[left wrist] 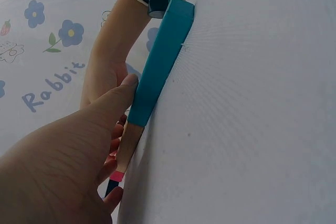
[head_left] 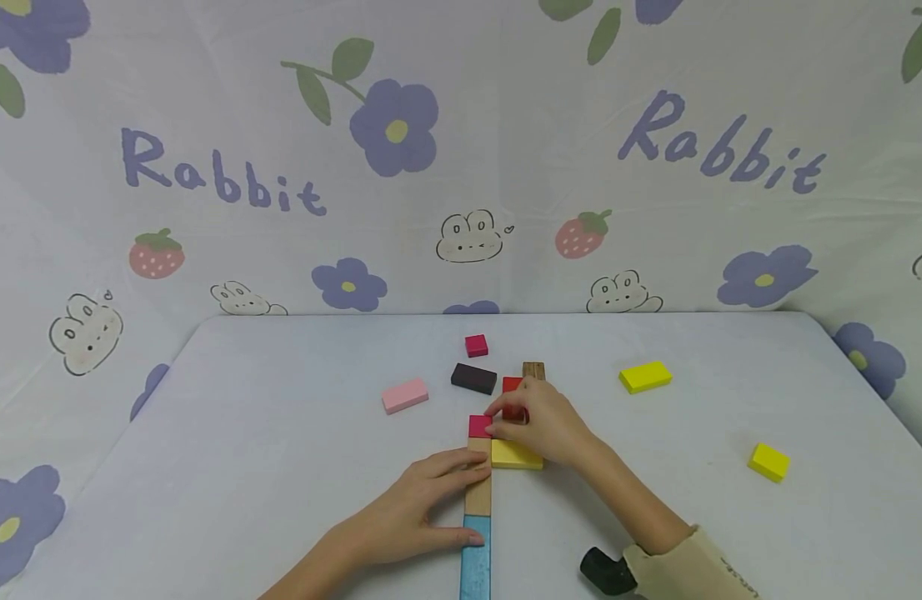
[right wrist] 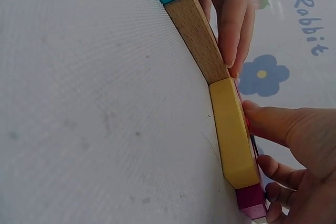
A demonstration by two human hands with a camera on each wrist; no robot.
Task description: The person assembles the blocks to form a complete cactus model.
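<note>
A line of blocks runs away from me in the head view: a blue block point(head_left: 476, 571), a tan wooden block point(head_left: 479, 502) and a small crimson block point(head_left: 479, 426) at its far end. My left hand point(head_left: 412, 508) lies from the left over the line, fingers extended onto the wooden block, thumb on the blue one. My right hand point(head_left: 547, 421) pinches the crimson block between thumb and index finger at its right side. Below that hand, a pale yellow block point(head_left: 517, 455) abuts the line's right side. A red block point(head_left: 512, 384) is partly hidden behind the right fingers.
Past the right hand stands a brown wood-grain block point(head_left: 533, 370). Farther off lie a dark block point(head_left: 473, 378), a pink block point(head_left: 404, 396) and a small red block point(head_left: 476, 346). Two bright yellow blocks point(head_left: 645, 377) lie apart on the right of the white table point(head_left: 281, 433).
</note>
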